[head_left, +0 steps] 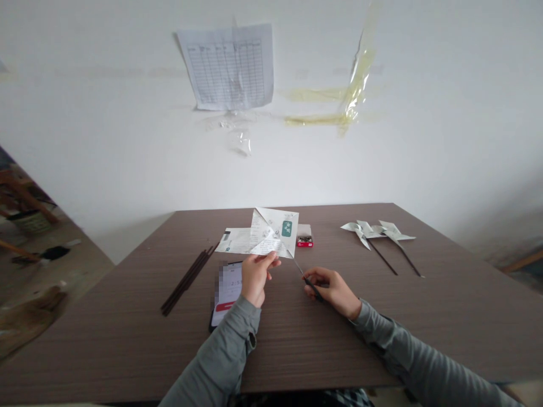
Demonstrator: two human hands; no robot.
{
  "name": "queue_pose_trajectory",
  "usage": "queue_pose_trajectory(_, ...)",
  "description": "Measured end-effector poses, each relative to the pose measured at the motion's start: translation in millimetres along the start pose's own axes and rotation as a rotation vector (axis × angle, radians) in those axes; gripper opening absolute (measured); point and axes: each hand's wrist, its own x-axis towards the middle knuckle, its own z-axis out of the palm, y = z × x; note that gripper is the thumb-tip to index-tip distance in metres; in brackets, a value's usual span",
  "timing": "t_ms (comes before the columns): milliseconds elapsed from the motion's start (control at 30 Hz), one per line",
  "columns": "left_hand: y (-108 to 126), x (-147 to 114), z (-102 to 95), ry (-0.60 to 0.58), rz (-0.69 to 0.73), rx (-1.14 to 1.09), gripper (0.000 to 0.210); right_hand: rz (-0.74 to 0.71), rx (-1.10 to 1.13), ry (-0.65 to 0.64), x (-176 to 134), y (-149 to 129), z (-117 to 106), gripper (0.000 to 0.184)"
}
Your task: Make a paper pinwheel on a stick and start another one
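Note:
A square paper sheet (275, 230) with print, a green patch and diagonal crease lines is raised above the table. My left hand (256, 277) pinches its lower edge between thumb and fingers. Closed around dark handles, my right hand (331, 288) holds scissors (311, 287), seen nearly edge-on. Their thin metal blades reach the sheet's lower right corner; whether they are cutting cannot be made out. Behind the sheet lies a printed paper strip (233, 240), partly hidden. A small red box (305, 244) with tiny dark pieces sits just right of the sheet.
Several dark sticks (186, 282) lie at the left, beside a phone (229, 288) with a lit screen. Two paper pinwheels (360, 230) on dark sticks rest at the right. The brown table (424, 316) meets a white wall holding a taped chart (229, 68).

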Motion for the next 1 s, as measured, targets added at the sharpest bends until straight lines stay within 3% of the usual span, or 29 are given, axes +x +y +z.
queue_pose_trajectory(1000,-6.9,5.3,-4.6,-0.055,0.049,0.044,0.029,-0.028,0.017,-0.001,1.1,1.9,3.5,0.061)
